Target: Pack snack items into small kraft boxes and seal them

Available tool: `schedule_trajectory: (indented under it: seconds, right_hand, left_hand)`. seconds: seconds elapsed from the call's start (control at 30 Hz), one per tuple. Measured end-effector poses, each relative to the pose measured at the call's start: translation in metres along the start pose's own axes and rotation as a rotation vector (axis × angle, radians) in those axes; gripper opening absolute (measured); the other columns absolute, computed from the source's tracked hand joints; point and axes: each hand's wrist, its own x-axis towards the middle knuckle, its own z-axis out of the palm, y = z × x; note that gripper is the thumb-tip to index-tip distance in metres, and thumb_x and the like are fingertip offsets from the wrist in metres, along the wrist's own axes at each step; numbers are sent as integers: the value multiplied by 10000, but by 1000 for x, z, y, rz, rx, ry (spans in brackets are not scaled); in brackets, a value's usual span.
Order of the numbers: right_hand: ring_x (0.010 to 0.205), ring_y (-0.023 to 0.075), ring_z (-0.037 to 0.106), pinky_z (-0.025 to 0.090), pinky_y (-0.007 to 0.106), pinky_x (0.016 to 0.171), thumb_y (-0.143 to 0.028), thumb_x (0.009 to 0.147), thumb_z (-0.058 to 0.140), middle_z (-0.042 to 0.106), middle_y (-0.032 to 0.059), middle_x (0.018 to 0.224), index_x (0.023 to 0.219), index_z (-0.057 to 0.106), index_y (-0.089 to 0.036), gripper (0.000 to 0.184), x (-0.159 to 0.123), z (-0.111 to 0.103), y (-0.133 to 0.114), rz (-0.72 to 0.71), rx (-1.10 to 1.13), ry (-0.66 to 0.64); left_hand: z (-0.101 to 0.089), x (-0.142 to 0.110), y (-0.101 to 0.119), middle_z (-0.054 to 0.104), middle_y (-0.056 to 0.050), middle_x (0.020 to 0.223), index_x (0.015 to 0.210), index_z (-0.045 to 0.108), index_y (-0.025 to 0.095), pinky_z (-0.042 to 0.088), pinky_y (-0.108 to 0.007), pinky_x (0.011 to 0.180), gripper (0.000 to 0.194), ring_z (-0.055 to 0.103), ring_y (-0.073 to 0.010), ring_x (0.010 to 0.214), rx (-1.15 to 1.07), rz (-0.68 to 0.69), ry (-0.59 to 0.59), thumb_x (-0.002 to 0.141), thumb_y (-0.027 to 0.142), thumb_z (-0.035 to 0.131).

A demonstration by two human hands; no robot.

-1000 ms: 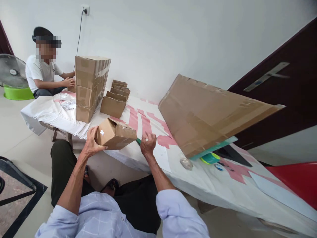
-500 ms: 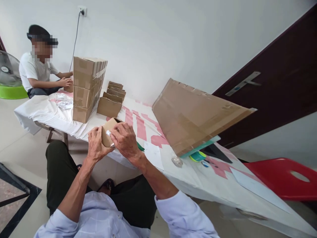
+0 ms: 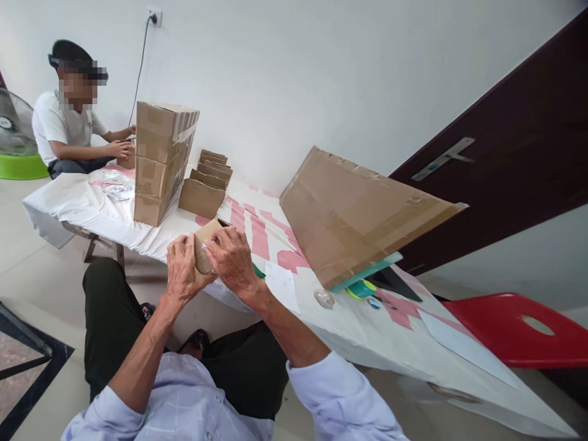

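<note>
As L hand (image 3: 184, 268) clamps 1 sm. box (image 3: 201, 256), R hand (image 3: 233, 258) touching it, grip unclear, insides hidden

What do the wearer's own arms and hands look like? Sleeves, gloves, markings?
Left hand and right hand: no gloves, rings or watch visible. Pale lavender-blue sleeves end around the elbows, forearms uncovered. Matching shirt has thin white grid lines. No cables or markings visible on the forearms.

The worktop (image 3: 349, 331) wears a white cloth (image 3: 92, 205) with pink patches. On it stand stacked cardboard boxes (image 3: 154, 165), a row of smaller cardboard pieces (image 3: 202, 199) and a slanted large cardboard piece (image 3: 349, 226), near a white paper (image 3: 281, 286).
</note>
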Motion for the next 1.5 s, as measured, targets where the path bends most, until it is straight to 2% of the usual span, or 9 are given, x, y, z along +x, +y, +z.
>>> schedule_trajectory:
  seconds: [0.13,0.43,0.63,0.77,0.93,1.5]
  right_hand:
    - [1023,277,520,403,425,893,-181,1008,600,673,99,996,910,754,-209,185,-2,0,0,-7,-16,25]
    - [1049,281,513,403,435,920,-184,1007,595,671,103,1024,948,761,-207,177,-5,-1,0,20,31,-13]
    - [1004,262,513,400,408,906,-188,1025,589,677,89,981,908,735,-214,189,-16,-10,-3,98,14,74]
    - [1005,261,518,401,404,886,-170,1014,604,680,89,958,884,732,-211,188,-24,-14,-4,121,-16,106]
    - [967,249,523,395,395,871,-162,1005,624,685,77,922,842,726,-210,198,-27,-14,-7,132,-30,118]
    - [1008,257,558,389,396,919,-176,1004,629,699,74,943,850,729,-212,186,-29,-11,-15,258,8,134]
  left_hand:
    - [0,0,1,488,-241,1456,1597,386,179,401,-620,1106,1079,471,-472,1330,-13,7,-2,673,457,869]
    - [2,-1,3,476,-260,1460,1597,369,152,403,-627,1103,1113,467,-481,1326,13,17,-3,660,469,878]
    - [1,-1,6,473,-244,1462,1599,365,157,393,-612,1120,1084,452,-469,1346,8,-10,-8,668,403,863]
    - [1,-2,14,478,-267,1452,1567,400,112,397,-611,1111,1000,457,-468,1333,36,-36,-4,710,395,829]
    - [1,-3,23,502,-246,1444,1557,409,111,430,-571,1080,897,484,-432,1315,121,-40,15,786,406,760]
    - [4,-6,33,517,-266,1422,1542,428,72,451,-554,1044,762,488,-415,1298,192,-38,43,868,355,645]
